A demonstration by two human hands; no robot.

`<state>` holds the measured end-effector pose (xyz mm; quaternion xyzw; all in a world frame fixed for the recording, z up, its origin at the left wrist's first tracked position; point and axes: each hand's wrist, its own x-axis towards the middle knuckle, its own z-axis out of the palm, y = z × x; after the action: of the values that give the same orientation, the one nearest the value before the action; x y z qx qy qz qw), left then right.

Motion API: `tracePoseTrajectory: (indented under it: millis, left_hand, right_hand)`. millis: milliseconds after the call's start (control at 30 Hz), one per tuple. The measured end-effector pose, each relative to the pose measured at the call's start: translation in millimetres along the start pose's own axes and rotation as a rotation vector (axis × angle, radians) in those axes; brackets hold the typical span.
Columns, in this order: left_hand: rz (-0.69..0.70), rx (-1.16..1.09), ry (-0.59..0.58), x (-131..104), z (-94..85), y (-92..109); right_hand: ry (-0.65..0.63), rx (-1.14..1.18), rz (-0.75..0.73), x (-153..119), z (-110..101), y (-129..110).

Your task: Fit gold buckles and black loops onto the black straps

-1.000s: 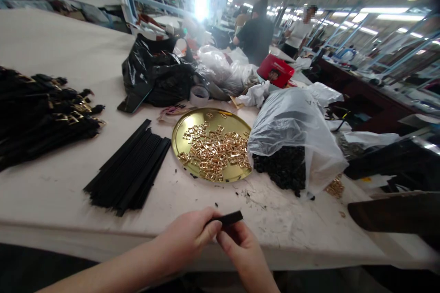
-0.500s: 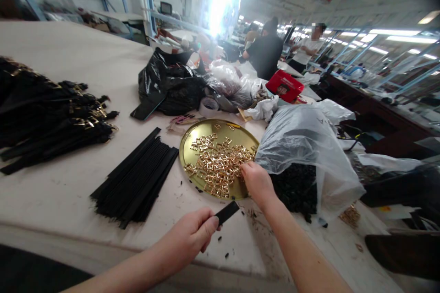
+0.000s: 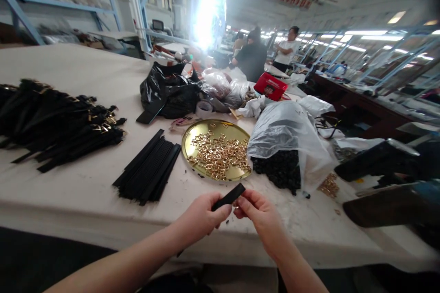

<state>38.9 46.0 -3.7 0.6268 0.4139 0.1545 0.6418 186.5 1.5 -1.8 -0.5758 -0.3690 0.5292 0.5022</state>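
Observation:
A flat black strap [image 3: 229,197] is pinched in my left hand [image 3: 201,217], its end pointing up and to the right. My right hand [image 3: 259,213] is closed at that end, with a small gold buckle [image 3: 235,204] between thumb and fingers, mostly hidden by them. Beyond both hands lies a round gold tray [image 3: 192,130] with a heap of gold buckles [image 3: 220,155] in it. Left of the tray, a stack of black straps [image 3: 147,169] rests on the table.
A clear plastic bag [image 3: 278,128] of small black pieces [image 3: 280,171] lies right of the tray. Bundled black straps with gold fittings [image 3: 65,121] are at far left. Behind stand a black plastic bag [image 3: 168,91], a tape roll [image 3: 204,109] and a red package [image 3: 270,86].
My right hand has left the tray's buckles and come back toward me with a buckle, meeting the strap's end. My left hand still holds the strap. The view has shifted slightly.

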Motion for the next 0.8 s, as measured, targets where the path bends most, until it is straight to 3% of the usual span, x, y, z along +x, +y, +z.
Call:
tracePoseTrajectory:
  millis: [133,267,533,800]
  left_hand:
    - [0.017,-0.048,-0.022,-10.3,4.4,4.8]
    - [0.044,-0.032,0.058,-11.3,-0.9,1.0]
    - [-0.050,-0.015,-0.029,-6.6,7.9,-18.0]
    - [0.137,0.323,0.151,-6.6,2.6,-15.7]
  right_hand:
    - [0.038,-0.108,-0.123,-9.4,5.1,12.4]
    - [0.105,0.074,0.000,-16.0,7.6,21.0]
    - [0.165,0.221,0.047,-20.7,8.8,26.7]
    - [0.064,0.245,0.045,-26.8,18.1,29.4]
